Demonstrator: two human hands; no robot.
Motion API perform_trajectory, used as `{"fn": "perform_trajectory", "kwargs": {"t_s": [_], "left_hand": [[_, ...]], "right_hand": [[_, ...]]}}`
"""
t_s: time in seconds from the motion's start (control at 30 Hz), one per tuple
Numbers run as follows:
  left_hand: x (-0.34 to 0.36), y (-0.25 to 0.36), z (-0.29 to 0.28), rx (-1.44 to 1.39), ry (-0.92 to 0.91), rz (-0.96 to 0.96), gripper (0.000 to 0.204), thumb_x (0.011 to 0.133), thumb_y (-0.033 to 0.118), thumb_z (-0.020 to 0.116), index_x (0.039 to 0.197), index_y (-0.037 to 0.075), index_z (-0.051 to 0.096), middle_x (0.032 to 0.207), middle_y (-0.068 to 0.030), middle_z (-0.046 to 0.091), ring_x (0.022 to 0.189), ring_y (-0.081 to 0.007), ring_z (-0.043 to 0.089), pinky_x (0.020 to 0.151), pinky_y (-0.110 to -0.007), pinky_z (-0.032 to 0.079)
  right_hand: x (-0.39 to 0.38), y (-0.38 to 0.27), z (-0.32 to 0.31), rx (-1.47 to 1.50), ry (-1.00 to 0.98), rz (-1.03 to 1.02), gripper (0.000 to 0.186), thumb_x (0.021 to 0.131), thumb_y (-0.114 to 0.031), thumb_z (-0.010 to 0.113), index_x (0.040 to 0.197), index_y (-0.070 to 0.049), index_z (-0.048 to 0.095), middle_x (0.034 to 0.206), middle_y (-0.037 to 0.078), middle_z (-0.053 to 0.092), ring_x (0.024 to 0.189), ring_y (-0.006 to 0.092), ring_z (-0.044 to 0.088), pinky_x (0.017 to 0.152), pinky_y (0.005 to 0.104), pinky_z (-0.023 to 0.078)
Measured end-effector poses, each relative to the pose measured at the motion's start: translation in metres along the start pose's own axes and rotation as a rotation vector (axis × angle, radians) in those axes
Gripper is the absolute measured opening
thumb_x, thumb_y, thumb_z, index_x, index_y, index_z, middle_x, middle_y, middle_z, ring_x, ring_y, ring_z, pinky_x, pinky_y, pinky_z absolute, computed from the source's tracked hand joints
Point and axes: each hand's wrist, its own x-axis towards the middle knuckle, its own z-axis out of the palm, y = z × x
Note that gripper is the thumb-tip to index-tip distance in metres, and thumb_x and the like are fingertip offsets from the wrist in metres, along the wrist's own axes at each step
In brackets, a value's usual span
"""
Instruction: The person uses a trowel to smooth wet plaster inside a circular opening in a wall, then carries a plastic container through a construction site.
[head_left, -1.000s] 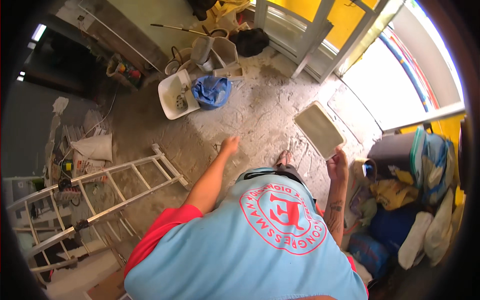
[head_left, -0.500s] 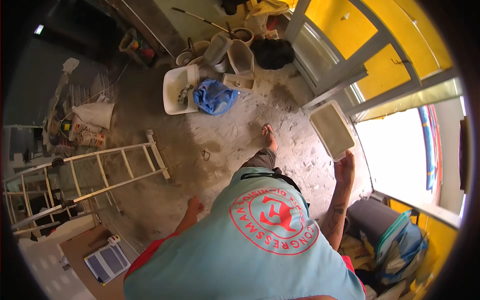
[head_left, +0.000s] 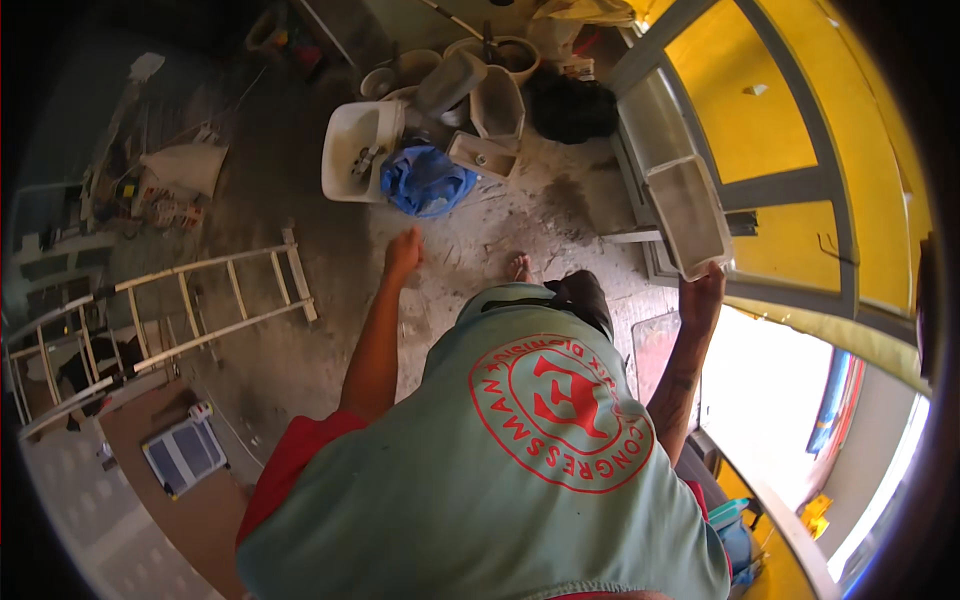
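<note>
My right hand (head_left: pixel 703 286), out to the right, grips the near end of a shallow, pale rectangular tray (head_left: pixel 690 218). The tray is tilted, its hollow side facing me, and nothing shows in it. Ahead of my body hangs my left hand (head_left: pixel 404 254), its fingers loosely curled and nothing visible in them. Nearest beyond that hand, on the floor, lies a crumpled blue plastic bag (head_left: pixel 428 182). It rests against a white tub (head_left: pixel 334 150) with small objects inside.
Past the bag stand a small rectangular box (head_left: pixel 485 158), several buckets and containers (head_left: pixel 497 105) and a black bundle (head_left: pixel 572 106). An aluminium ladder (head_left: pixel 185 285) lies to the left. Grey-framed yellow panels (head_left: pixel 765 135) rise at the right, above a bright opening (head_left: pixel 765 400).
I have stepped forward, nearer the tubs and the framed panels. My left hand has swung forward. My right hand still carries the tray, now in front of the frame.
</note>
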Motion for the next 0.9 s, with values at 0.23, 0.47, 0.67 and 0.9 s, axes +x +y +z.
{"fn": "perform_trajectory", "kwargs": {"t_s": [0.23, 0.47, 0.67, 0.9], "left_hand": [[-0.029, -0.037, -0.016, -0.302, 0.347, -0.134, 0.048, 0.095, 0.050, 0.053, 0.091, 0.002, 0.058, 0.071, -0.0070, 0.060, 0.048, -0.0185, 0.061, 0.041, -0.034, 0.048], [-0.173, -0.126, 0.078, -0.523, 0.421, -0.648, 0.049, 0.096, 0.055, 0.048, 0.075, 0.010, 0.048, 0.058, -0.0044, 0.049, 0.043, -0.0192, 0.050, 0.037, -0.033, 0.040], [-0.220, -0.178, 0.131, -0.402, 0.357, -0.851, 0.049, 0.094, 0.053, 0.052, 0.104, 0.005, 0.060, 0.076, -0.0076, 0.058, 0.061, -0.0188, 0.058, 0.055, -0.034, 0.047], [-0.201, -0.023, 0.146, -0.166, 0.394, -0.639, 0.049, 0.093, 0.050, 0.058, 0.109, 0.004, 0.062, 0.079, -0.0084, 0.062, 0.053, -0.0160, 0.057, 0.046, -0.031, 0.045]], "right_hand": [[0.101, -0.032, -0.011, -0.087, -0.048, 0.135, 0.048, 0.094, -0.019, 0.058, 0.134, 0.005, 0.046, 0.133, 0.015, 0.056, 0.122, 0.0239, 0.055, 0.109, 0.0397, 0.041], [0.173, -0.035, -0.004, -0.150, -0.190, 0.225, 0.055, 0.094, -0.026, 0.060, 0.137, 0.003, 0.043, 0.137, 0.014, 0.053, 0.127, 0.0243, 0.051, 0.112, 0.0410, 0.037], [0.227, -0.041, 0.004, -0.199, -0.219, 0.313, 0.059, 0.090, -0.025, 0.062, 0.137, 0.006, 0.042, 0.136, 0.015, 0.053, 0.126, 0.0257, 0.051, 0.112, 0.0411, 0.037], [0.271, -0.047, 0.004, -0.235, -0.194, 0.381, 0.054, 0.088, -0.016, 0.062, 0.133, 0.008, 0.045, 0.133, 0.017, 0.055, 0.124, 0.0261, 0.053, 0.110, 0.0410, 0.039]]}}
